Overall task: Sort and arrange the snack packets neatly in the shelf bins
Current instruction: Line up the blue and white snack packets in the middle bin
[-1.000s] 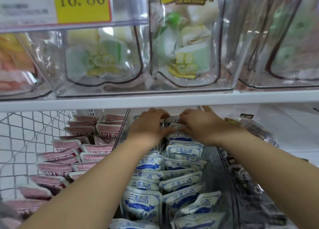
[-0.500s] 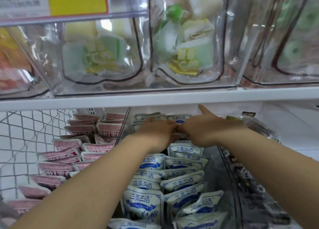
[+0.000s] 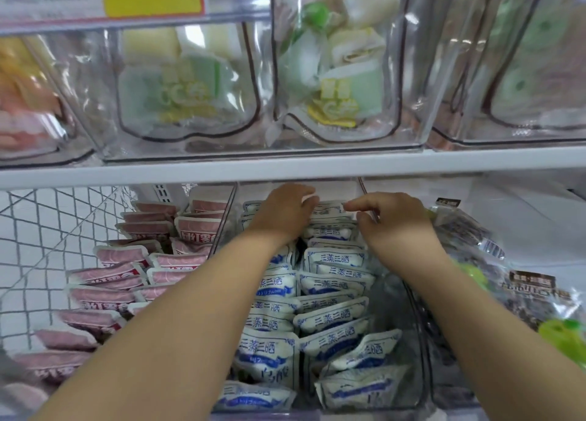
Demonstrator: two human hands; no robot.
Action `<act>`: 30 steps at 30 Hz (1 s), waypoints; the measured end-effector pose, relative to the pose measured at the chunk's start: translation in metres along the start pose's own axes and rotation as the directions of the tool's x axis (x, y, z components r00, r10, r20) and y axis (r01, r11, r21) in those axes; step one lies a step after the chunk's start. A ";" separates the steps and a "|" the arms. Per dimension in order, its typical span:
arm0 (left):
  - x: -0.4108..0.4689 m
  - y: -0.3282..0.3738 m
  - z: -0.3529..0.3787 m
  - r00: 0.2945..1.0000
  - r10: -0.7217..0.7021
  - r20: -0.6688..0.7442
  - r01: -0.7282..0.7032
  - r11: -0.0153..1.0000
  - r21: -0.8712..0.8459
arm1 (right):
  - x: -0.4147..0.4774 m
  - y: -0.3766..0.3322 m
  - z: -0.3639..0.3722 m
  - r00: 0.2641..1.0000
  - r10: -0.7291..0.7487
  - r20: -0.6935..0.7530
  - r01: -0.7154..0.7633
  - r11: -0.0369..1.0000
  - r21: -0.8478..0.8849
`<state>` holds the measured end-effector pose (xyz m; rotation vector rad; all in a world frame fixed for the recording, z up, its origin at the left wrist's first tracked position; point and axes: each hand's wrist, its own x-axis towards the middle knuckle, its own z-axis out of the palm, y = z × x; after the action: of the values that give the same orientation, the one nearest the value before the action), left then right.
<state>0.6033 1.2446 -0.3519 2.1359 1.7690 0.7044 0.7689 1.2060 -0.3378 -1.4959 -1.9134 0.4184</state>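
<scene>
White-and-blue snack packets [image 3: 333, 320] stand in two rows inside a clear middle bin [image 3: 415, 341] on the lower shelf. Both of my hands reach to the back of this bin. My left hand [image 3: 282, 213] has its fingers curled over the tops of the rearmost packets in the left row. My right hand [image 3: 394, 222] hovers at the back of the right row, its fingers loosely curled. Its index fingertip and thumb lie close to a packet's top edge with a gap between them. My forearms hide part of both rows.
Pink packets [image 3: 117, 281] fill the bin on the left, beside a white wire grid [image 3: 38, 230]. Dark bags with green clips [image 3: 532, 297] lie on the right. The upper shelf edge [image 3: 285, 167] sits just above my hands and carries clear bins of green-and-yellow packets [image 3: 342, 90].
My hands were pressed together over the middle of the rear packets. They have moved apart and slightly further back, left hand to the left row, right hand to the right.
</scene>
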 end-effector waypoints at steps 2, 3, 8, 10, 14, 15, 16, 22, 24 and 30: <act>0.008 -0.004 0.006 1.000 -0.012 -0.006 0.013 0.996 0.083 | 0.003 0.000 0.001 1.000 0.025 -0.005 -0.025 1.000 0.008; 0.012 -0.006 0.010 0.999 -0.033 -0.012 0.034 0.993 0.116 | 0.002 0.001 0.000 0.999 0.046 -0.003 -0.046 0.999 0.020; 0.032 -0.004 0.021 0.994 -0.107 0.026 0.093 0.941 0.325 | 0.000 0.003 -0.002 0.997 0.073 0.025 -0.074 0.996 0.058; 0.035 -0.002 0.022 0.996 -0.090 0.005 0.081 0.917 0.390 | 0.001 0.002 -0.003 0.997 0.066 0.034 -0.068 0.997 0.048; 0.033 0.001 0.020 0.997 -0.073 0.024 0.057 0.912 0.406 | 0.000 0.000 -0.004 0.996 0.073 0.056 -0.075 0.997 0.036; 0.033 0.001 0.019 0.997 -0.073 0.019 0.059 0.909 0.413 | 0.000 0.000 -0.004 0.996 0.074 0.055 -0.076 0.996 0.042; 0.034 0.002 0.018 0.997 -0.074 0.009 0.063 0.903 0.426 | 0.000 0.000 -0.004 0.996 0.073 0.052 -0.075 0.996 0.047; 0.019 0.012 0.020 0.996 0.085 -0.025 -0.058 0.841 0.538 | -0.001 0.002 -0.003 0.994 0.094 0.063 -0.098 0.993 0.060; 0.006 0.012 0.023 0.995 0.093 -0.037 -0.063 0.871 0.488 | -0.001 0.003 -0.003 0.994 0.096 0.059 -0.100 0.992 0.074; 0.004 0.008 0.023 0.990 0.056 -0.131 -0.014 0.953 0.302 | -0.001 0.004 -0.002 0.995 0.087 0.057 -0.091 0.992 0.088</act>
<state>0.6230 1.2491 -0.3665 2.3690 2.0289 0.6405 0.7731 1.2061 -0.3394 -1.5283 -1.8474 0.5827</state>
